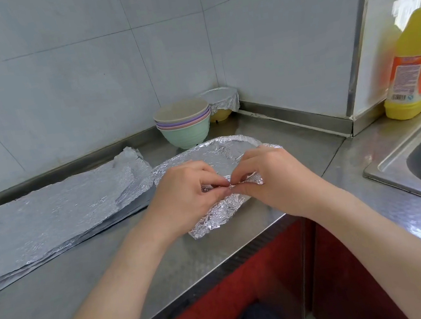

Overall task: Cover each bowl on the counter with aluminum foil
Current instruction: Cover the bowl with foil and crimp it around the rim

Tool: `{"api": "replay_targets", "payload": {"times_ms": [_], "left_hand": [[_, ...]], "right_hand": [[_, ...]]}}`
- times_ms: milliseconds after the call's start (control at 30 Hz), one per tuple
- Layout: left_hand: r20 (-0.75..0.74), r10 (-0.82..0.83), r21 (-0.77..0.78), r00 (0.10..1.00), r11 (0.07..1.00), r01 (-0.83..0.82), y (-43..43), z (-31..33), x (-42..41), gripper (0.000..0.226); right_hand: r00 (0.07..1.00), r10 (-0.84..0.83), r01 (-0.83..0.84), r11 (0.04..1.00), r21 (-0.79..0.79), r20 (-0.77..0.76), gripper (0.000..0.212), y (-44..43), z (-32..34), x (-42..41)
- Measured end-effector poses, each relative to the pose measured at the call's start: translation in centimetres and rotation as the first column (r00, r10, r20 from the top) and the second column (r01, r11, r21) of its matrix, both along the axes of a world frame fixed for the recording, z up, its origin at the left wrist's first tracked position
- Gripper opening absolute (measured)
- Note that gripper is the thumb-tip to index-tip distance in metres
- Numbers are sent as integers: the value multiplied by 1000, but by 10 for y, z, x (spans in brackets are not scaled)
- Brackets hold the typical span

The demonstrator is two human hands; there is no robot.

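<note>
1. I am risking a tear. The foil sheet (214, 153) is thin and already crinkled, and both hands are working one small spot at its near edge. Tugging them apart would likely rip it there.
2. I am judging that a bowl is sitting under the sheet, though I cannot see it. It would be close to the front edge of the counter (219, 254), so a hard press on the near side could tip it or slide it off.
3. My left hand (184, 191) is pinching the near fold of foil between thumb and fingertips, knuckles up.
4. My right hand (270, 177) is mirroring it and pinching the same fold, with its fingertips almost meeting the left's.
5. The stacked bowls (184, 124) are standing uncovered behind the sheet, beside the covered bowl (222, 102) in the corner. The pile of foil sheets (47, 212) is lying to the left.
</note>
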State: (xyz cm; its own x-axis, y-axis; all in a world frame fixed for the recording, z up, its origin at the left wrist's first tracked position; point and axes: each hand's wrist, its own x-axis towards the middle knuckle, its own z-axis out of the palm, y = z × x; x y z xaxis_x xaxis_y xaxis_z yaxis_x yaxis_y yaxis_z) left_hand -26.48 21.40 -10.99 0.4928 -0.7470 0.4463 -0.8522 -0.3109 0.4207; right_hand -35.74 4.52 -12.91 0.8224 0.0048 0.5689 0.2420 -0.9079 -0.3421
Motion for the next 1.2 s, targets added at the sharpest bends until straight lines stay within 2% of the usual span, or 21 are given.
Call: {"api": "replay_targets", "payload": {"times_ms": [133,300,400,467,600,767,933,1067,1200], "left_hand": [[162,-65,26,985,998,62,1,-4,5,12],[456,-147,111,878,988,108,-3,-14,10,26],[526,-151,107,837,988,111,-9,-18,8,26],[477,-124,92,870,992,91,-13,-16,1,29],[146,-73,79,987,995,62,-16,4,-15,25],[-4,-28,81,1000,996,28,-4,33,-6,8],[-164,-60,218,985,971,95,-2,26,7,18],[-127,-132,232,983,960,158,-2,11,10,22],[36,-143,213,989,968,132,-3,4,15,25]], "right_hand": [[1000,-24,24,999,-26,10,9,2,-4,4],[999,27,-26,997,-67,17,8,-3,-6,8],[999,49,-50,998,-42,-12,9,-9,-4,6],[999,47,-48,999,-14,-27,8,-14,0,2],[999,-17,16,999,-29,-51,10,-27,11,-7],[999,-12,14,998,59,-42,11,-27,17,-11],[996,35,-29,997,69,-84,10,-13,10,-5],[993,55,-49,997,57,-107,13,-11,7,-4],[995,28,-25,999,33,-97,12,-12,7,-3]]}}
